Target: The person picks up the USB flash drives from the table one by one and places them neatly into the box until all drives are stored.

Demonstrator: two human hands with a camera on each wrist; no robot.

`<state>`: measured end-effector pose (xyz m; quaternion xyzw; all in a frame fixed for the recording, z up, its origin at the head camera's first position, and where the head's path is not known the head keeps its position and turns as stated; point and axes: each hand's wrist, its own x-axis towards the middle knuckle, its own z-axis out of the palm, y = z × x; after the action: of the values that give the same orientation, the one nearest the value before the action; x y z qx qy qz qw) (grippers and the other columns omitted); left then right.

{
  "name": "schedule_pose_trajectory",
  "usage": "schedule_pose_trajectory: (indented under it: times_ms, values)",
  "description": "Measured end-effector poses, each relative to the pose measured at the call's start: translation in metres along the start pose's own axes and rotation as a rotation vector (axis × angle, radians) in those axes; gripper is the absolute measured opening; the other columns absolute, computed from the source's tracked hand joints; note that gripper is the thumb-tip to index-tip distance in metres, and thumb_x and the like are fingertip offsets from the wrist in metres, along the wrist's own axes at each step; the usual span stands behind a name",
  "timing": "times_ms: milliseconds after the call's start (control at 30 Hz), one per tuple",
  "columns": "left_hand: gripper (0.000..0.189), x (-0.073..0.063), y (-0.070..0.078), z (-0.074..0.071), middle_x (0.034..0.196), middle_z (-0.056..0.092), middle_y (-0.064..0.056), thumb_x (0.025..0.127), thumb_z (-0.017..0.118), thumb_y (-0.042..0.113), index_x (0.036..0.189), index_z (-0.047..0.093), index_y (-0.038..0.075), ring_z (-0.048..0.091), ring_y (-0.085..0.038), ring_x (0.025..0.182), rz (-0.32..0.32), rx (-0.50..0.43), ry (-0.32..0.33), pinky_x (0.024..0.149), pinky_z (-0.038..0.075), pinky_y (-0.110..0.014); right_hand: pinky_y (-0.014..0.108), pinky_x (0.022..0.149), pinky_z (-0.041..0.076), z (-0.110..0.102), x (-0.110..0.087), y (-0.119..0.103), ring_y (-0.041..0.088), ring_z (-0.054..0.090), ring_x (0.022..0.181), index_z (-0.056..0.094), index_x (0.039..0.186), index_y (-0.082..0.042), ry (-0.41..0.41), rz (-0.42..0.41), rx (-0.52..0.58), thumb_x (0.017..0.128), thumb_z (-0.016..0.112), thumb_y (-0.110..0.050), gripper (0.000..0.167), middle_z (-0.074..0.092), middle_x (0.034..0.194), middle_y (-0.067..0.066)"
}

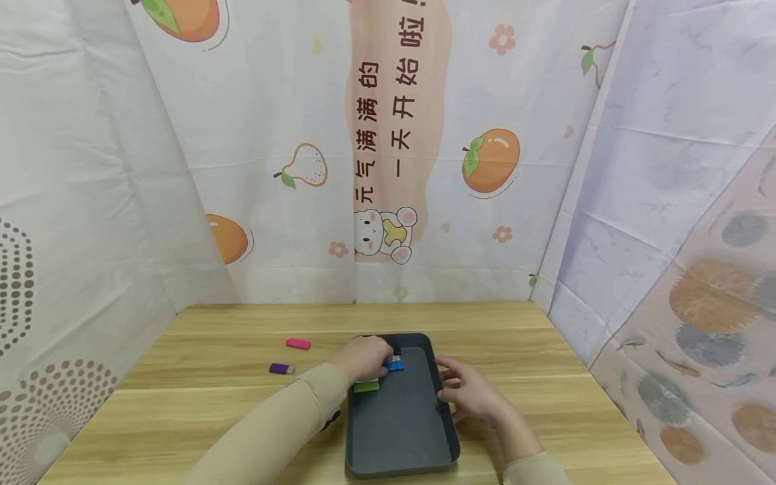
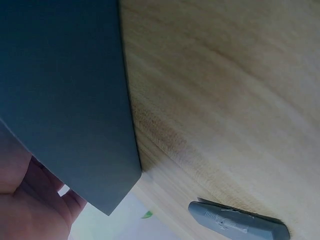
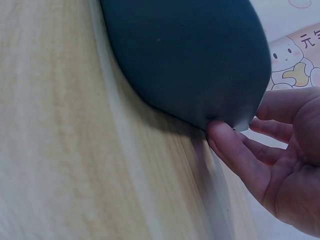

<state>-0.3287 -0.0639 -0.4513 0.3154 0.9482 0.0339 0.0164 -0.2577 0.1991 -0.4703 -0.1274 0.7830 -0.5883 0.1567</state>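
A dark grey rectangular tray (image 1: pixel 400 411) rests on the wooden table. Reaching over its left wall, my left hand (image 1: pixel 365 358) has bent fingers inside the far left part. The fingertips overlap the left end of a blue USB flash drive (image 1: pixel 395 366); I cannot tell whether they pinch it. Below that hand, a green USB flash drive (image 1: pixel 366 386) lies along the left wall. My right hand (image 1: pixel 473 389) holds the tray's right side, its thumb (image 3: pixel 227 142) on the outer wall. The left wrist view shows the outer tray wall (image 2: pixel 65 100) and part of the left hand (image 2: pixel 35 205).
Left of the tray, a pink USB flash drive (image 1: pixel 298 343) lies toward the back of the table, with a purple one (image 1: pixel 281 368) nearer me. A dark grey stick-shaped thing (image 2: pixel 237 222) lies on the wood in the left wrist view. A printed curtain (image 1: pixel 273 236) hangs behind the table.
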Motion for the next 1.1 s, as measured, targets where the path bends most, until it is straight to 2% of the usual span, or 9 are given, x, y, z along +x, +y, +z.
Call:
schedule_pose_trajectory:
  times_ms: [333,567,900,1100]
  values:
    - [0.004,0.002,-0.002,0.004,0.085,0.063,0.011,0.091,0.077,0.021,0.092,0.074,0.019,0.052,-0.008,0.070,-0.003,0.027,0.006,0.071,0.051,-0.030,0.051,0.060,0.060,0.001,0.000,-0.002,0.039,0.061,0.109,0.035,0.157,-0.003,-0.010,0.004,0.016,0.091,0.065,0.003,0.073,0.045,0.138,0.032]
    - [0.007,0.002,-0.005,0.001,0.090,0.068,0.008,0.090,0.078,0.024,0.094,0.075,0.019,0.058,-0.008,0.075,0.001,0.001,0.032,0.071,0.053,-0.030,0.051,0.060,0.060,0.001,0.000,-0.001,0.038,0.062,0.108,0.035,0.157,-0.003,-0.009,0.000,0.006,0.091,0.065,0.003,0.072,0.046,0.138,0.032]
    - [0.016,-0.007,-0.011,-0.020,0.098,0.070,0.002,0.089,0.075,0.024,0.101,0.077,0.013,0.062,-0.012,0.084,0.034,-0.052,0.119,0.077,0.054,-0.034,0.051,0.059,0.059,0.002,-0.001,-0.002,0.036,0.062,0.105,0.035,0.157,-0.003,-0.005,0.007,0.000,0.091,0.064,0.004,0.072,0.046,0.138,0.032]
    - [0.022,-0.013,-0.015,-0.034,0.102,0.070,0.002,0.092,0.075,0.028,0.109,0.075,0.013,0.064,-0.014,0.092,0.026,-0.089,0.159,0.083,0.055,-0.035,0.051,0.060,0.060,0.001,0.000,-0.003,0.036,0.062,0.105,0.035,0.157,-0.003,-0.005,0.008,0.005,0.091,0.065,0.004,0.072,0.046,0.137,0.032]
